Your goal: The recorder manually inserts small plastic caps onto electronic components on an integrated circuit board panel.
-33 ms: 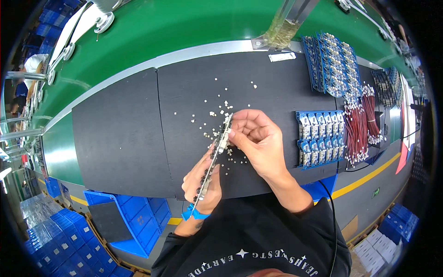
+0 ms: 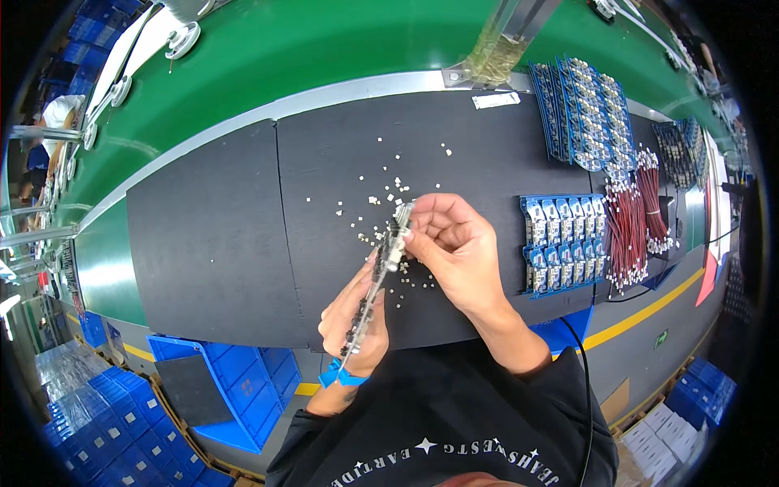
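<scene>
A circuit board panel [image 2: 375, 284] stands tilted almost on edge between my hands, with dark and white parts along its faces. My left hand [image 2: 355, 321] grips it from behind on the left side, fingers partly hidden by the board. At the board's far end, my right hand [image 2: 454, 247] is closed, thumb and fingertips pinching the edge by its white connectors [image 2: 396, 250]. Small white pieces [image 2: 373, 200] lie scattered on the black mat [image 2: 219, 235] around and beneath the board. A blue band [image 2: 344, 375] circles my left wrist.
To the right sit blue circuit board panels [image 2: 563, 243], a bundle of red wires with white ends [image 2: 626, 235] and stacked boards [image 2: 588, 114]. A metal post [image 2: 507, 45] rises at the mat's far edge. Blue crates [image 2: 243, 390] stand below the table at left.
The board has turned slightly, so its face looks narrower and its far end sits a little further right. Both hands stay nearly in place.
</scene>
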Available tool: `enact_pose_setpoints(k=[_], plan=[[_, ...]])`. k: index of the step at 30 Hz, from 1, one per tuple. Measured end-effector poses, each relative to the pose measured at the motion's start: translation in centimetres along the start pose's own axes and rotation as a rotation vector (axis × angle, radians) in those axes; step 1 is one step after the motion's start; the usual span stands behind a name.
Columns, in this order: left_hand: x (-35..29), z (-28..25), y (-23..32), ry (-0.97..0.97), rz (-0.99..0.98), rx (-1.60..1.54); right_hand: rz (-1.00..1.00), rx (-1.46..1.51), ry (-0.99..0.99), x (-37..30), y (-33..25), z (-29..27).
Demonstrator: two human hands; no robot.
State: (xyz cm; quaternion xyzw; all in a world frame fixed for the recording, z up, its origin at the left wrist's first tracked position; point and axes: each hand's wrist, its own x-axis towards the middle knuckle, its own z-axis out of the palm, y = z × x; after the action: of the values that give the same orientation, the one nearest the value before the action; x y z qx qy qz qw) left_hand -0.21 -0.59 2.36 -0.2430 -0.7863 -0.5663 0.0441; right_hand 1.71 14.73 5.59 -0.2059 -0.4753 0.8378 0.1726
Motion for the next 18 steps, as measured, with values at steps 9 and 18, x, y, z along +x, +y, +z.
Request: enact_pose_setpoints(k=[9,18], plan=[[0.6,0.2,0.5,0.019,0.006,0.028,-0.071,-0.037,-0.049,0.4,0.5,-0.6],[0.6,0.6,0.3,0.053,0.054,0.06,-0.054,0.089,-0.052,-0.1,-0.5,0.3]])
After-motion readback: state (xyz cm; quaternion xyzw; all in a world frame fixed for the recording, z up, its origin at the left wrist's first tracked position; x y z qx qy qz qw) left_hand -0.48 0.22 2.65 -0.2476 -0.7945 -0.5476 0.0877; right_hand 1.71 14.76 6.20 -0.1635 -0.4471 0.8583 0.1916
